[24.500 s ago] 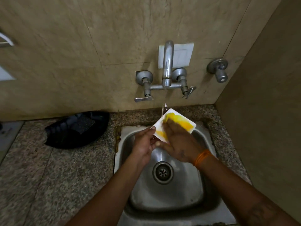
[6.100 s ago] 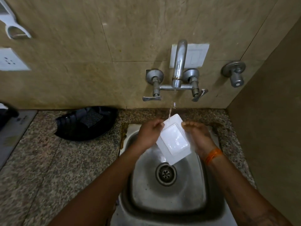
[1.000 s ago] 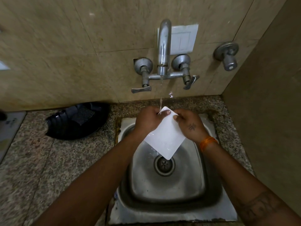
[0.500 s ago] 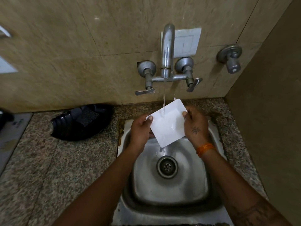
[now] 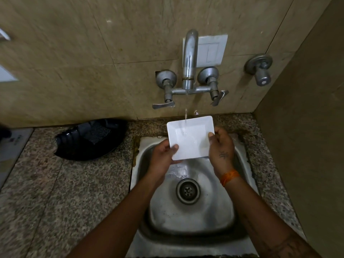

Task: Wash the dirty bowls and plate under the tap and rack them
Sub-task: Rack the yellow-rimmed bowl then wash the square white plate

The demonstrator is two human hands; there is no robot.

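Now your left hand (image 5: pixel 163 157) and right hand (image 5: pixel 221 148) have fingers clamped on the white square plate (image 5: pixel 191 138), which looks clean between them beneath the tap (image 5: pixel 189 60) stream, so racking remains, bowls unseen.

The scene is dim and warm-toned, lit softly from above. The white plate (image 5: pixel 189 138) is the brightest thing, close to washed out where the water hits it. Soft highlights gleam on the tap (image 5: pixel 189 58) and on the sink (image 5: pixel 214 207) basin, whose near wall lies in deep shadow. The left edge is smeared with blur, and wide-angle distortion bends the wall tile lines and the table (image 5: pixel 55 192) edges outward.
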